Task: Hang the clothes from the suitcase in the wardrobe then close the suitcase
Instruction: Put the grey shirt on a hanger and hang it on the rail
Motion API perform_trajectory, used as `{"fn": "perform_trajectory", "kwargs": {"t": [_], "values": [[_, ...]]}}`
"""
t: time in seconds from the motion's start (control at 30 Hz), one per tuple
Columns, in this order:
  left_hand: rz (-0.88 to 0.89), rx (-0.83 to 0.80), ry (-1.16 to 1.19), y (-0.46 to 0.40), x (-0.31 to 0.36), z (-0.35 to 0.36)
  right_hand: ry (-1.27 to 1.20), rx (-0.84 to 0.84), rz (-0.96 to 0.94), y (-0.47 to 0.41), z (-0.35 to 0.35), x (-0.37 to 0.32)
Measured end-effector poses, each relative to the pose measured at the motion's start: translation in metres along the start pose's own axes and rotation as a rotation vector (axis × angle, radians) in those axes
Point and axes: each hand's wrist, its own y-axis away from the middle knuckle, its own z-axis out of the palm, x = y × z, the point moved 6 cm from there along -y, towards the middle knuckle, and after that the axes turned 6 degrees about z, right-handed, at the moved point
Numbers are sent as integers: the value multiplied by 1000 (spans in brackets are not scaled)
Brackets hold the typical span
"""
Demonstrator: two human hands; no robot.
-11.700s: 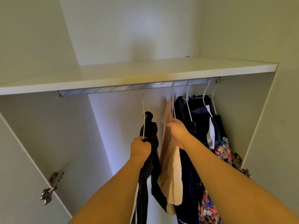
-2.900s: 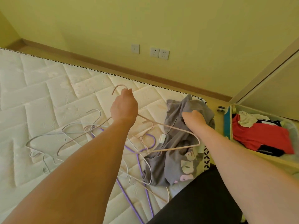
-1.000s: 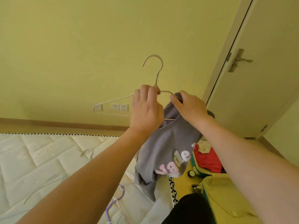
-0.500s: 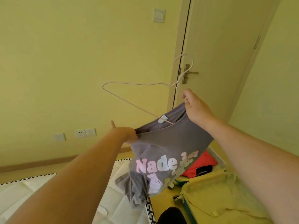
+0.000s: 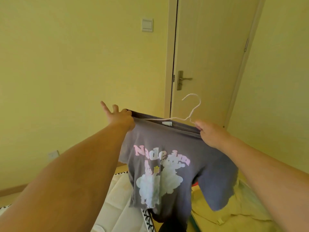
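Observation:
A grey T-shirt with pink lettering and a pale cartoon print hangs spread in front of me. A thin pale wire hanger sits inside its neck, hook sticking up. My left hand pinches the shirt's left shoulder, with two fingers pointing outward. My right hand grips the right shoulder just below the hook. The open suitcase, with yellow-green lining, lies at the lower right, partly hidden by the shirt. The wardrobe is out of view.
A closed door with a metal lever handle stands behind the shirt. A light switch is on the yellow wall to its left. The white quilted mattress shows at the bottom centre.
The hanger has gone fully into the shirt's neck and now sits level. My hands have moved apart to the two shoulders, spreading the shirt flat. The view has turned further toward the door.

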Motion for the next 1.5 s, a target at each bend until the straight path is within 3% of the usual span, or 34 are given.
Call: {"fn": "perform_trajectory", "kwargs": {"t": [0.1,0.17,0.3,0.33,0.43,0.53,0.6,0.67,0.73,0.9,1.03,1.23,1.4,1.5], "values": [[55,204,-105,4,16,-25,102,3,58,3,-2,13],[157,429,-65,13,38,-46,-5,72,103,-2,-12,14],[777,667,321,37,111,-71,-253,275,114,-13,-48,3],[833,692,448,42,117,-78,-269,288,98,-14,-54,-2],[681,801,703,35,120,-99,-286,322,58,-8,-82,-12],[484,926,632,30,126,-125,-271,380,29,2,-113,-15],[423,1003,731,30,132,-147,-230,410,50,12,-131,-11],[458,890,822,24,143,-162,-248,420,81,23,-141,-3],[554,796,704,20,165,-169,-289,417,147,41,-148,10],[637,921,679,44,205,-184,-189,348,347,87,-170,38],[713,890,737,81,240,-212,23,277,515,132,-195,52],[884,765,847,147,287,-258,-47,433,559,238,-241,74],[1078,660,973,232,340,-305,82,550,655,335,-278,91],[1235,503,1027,281,374,-325,149,581,716,386,-297,106]]}}
